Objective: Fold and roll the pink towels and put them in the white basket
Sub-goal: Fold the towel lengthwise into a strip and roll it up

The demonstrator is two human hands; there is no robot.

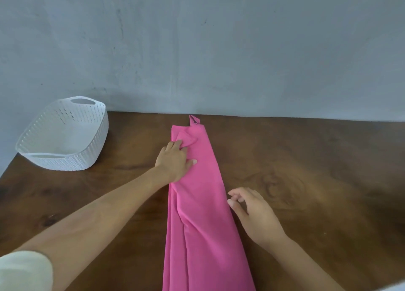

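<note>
Pink towel (203, 203) lay as a long folded strip on the tabletop (306, 170), white basket (96, 141) far left. Left grip (175, 161) pinched a fold near its far end; right grip (254, 214) released, beside its right edge.

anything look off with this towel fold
Yes: near the far end of the pink towel, a corner flap is bunched up where the left hand holds it, so the strip isn't flat there. The hanging loop also pokes past the end.
</note>
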